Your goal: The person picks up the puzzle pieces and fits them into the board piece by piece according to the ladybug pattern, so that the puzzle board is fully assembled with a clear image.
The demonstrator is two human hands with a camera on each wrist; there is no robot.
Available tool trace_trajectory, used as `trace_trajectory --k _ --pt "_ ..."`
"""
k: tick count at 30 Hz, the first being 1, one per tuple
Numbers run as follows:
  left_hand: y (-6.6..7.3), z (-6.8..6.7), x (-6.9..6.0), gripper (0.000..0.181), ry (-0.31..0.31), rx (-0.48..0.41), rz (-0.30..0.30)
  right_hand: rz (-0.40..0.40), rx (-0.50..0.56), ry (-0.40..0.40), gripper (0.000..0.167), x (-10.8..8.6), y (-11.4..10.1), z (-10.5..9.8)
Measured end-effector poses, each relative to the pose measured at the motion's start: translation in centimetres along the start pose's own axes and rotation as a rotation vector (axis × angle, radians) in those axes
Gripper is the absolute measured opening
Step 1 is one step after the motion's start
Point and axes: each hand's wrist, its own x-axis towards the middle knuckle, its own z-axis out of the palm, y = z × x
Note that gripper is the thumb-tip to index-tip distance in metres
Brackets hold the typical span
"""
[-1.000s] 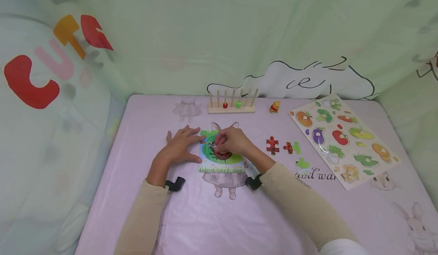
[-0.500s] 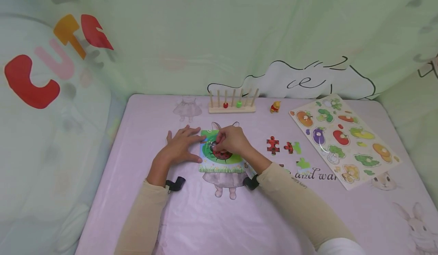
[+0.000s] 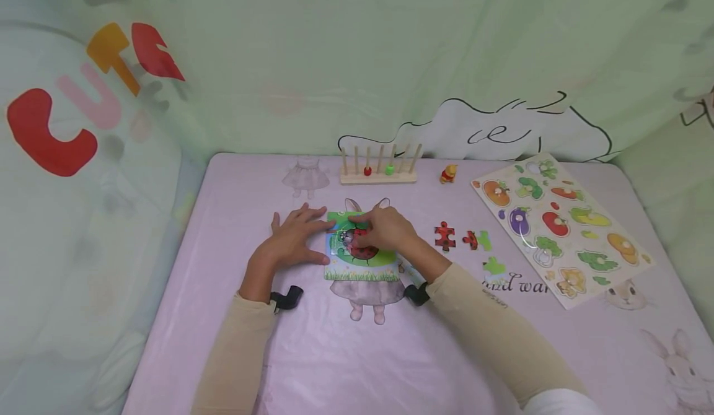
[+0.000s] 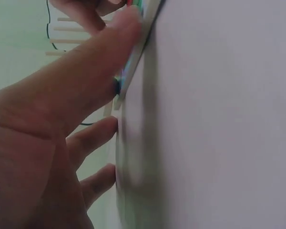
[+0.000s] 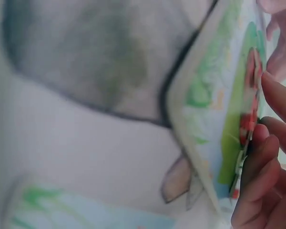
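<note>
A square ladybug jigsaw board (image 3: 362, 274) lies on the table between both hands. My left hand (image 3: 292, 238) spreads its fingers at the board's left side; in the left wrist view its thumb (image 4: 112, 45) rests on the board's edge while other fingertips touch the table. Over the ladybug's upper right part is my right hand (image 3: 387, 229), thumb and index finger curled at a red ladybug puzzle piece (image 5: 248, 125). In the right wrist view that piece stands slightly proud of the board. The right hand hides part of the picture.
Loose puzzle pieces lie to the right, among them a red one (image 3: 444, 236), a red-green one (image 3: 483, 240) and a green one (image 3: 494, 266). A vegetable peg board (image 3: 558, 223) lies beyond. At the back stand a wooden peg rack (image 3: 379, 178) and a small bear figure (image 3: 448, 174).
My right hand's fingers have shifted slightly right and spread from a tight pinch, uncovering the ladybug's head. The left hand stays in place.
</note>
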Motion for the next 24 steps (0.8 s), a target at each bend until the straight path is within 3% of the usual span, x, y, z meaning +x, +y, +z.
trace_trajectory --k 9,16,24 --pt "0.5 0.9 0.6 0.054 0.142 -0.045 -0.038 0.024 0.013 -0.002 0.063 0.4 0.1 0.5" --pt "1.0 0.9 0.6 0.052 0.158 -0.043 -0.056 0.066 0.022 0.003 0.061 0.6 0.0 0.6" --pt "1.5 1.2 0.9 0.058 0.159 0.009 -0.065 0.055 0.033 -0.002 0.062 0.7 0.2 0.4"
